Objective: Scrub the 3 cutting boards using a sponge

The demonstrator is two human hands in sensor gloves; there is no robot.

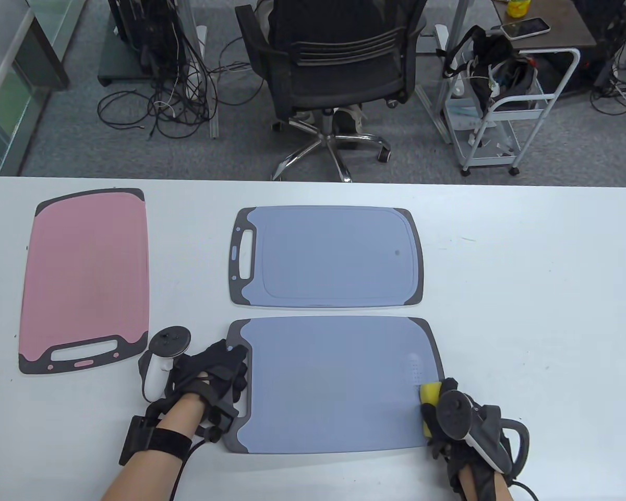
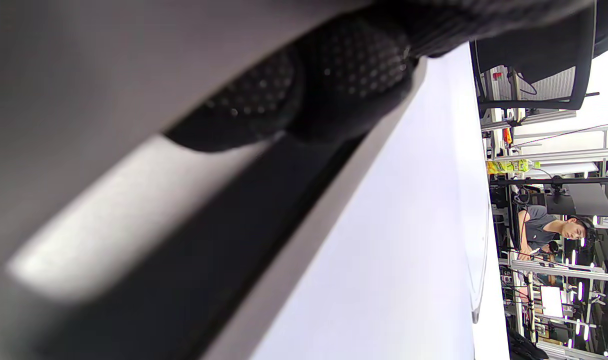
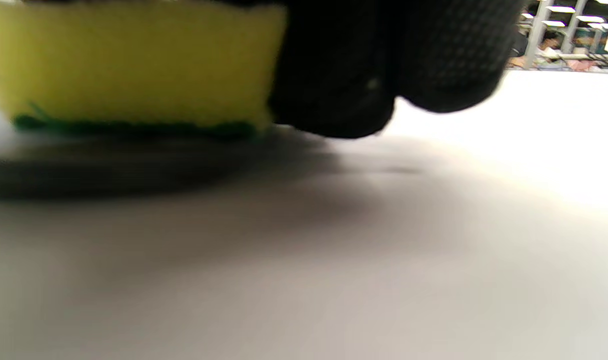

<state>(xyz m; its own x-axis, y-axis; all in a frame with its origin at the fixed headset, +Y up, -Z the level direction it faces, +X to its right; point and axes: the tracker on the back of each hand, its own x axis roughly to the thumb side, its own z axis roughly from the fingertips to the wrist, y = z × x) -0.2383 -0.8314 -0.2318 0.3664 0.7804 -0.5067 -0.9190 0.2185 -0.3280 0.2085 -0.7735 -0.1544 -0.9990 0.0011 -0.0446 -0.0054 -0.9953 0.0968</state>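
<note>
Right hand (image 1: 451, 417) grips the yellow sponge (image 1: 429, 401) at the near board (image 1: 334, 383)'s right edge; only the wrist view shows its green underside. Left hand (image 1: 214, 378) presses that board's handle end, fingers flat.

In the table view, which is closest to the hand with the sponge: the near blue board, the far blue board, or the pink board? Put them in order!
From the right hand, holding the sponge:
1. Near blue board, right beside it, under the sponge.
2. Far blue board, farther back, middle of the table.
3. Pink board, far off at the left.
</note>
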